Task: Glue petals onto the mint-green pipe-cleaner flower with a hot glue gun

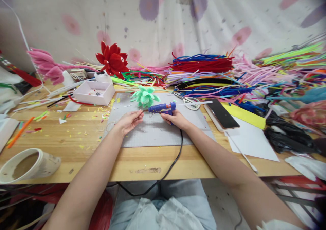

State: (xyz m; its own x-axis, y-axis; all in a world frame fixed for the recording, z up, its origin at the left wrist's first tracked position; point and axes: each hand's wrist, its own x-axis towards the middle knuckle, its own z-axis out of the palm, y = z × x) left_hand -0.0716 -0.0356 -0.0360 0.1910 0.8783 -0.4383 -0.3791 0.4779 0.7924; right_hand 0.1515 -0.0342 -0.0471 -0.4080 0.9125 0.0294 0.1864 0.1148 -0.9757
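My right hand (pixel 176 119) is wrapped round the handle of a blue hot glue gun (pixel 161 107). The gun's nozzle points left, and a long whitish glue stick (pixel 195 103) sticks out of its back. Just left of the nozzle, my left hand (pixel 131 121) pinches something too small to make out at its fingertips. Right behind the nozzle sits a mint-green flower (pixel 145 95) with layered petals. Under both hands lies a grey cutting mat (pixel 150 135). The gun's black cord (pixel 175 160) runs down over the table's front edge.
Scissors (pixel 192 104) and a phone (pixel 221 112) lie to the right, near white paper (pixel 252 140). Bundled pipe cleaners (pixel 203 65) line the back. A red flower (pixel 112 59) rises behind a pale box (pixel 85 95). A cup (pixel 48 163) stands front left, and scraps litter the wooden table (pixel 84 128).
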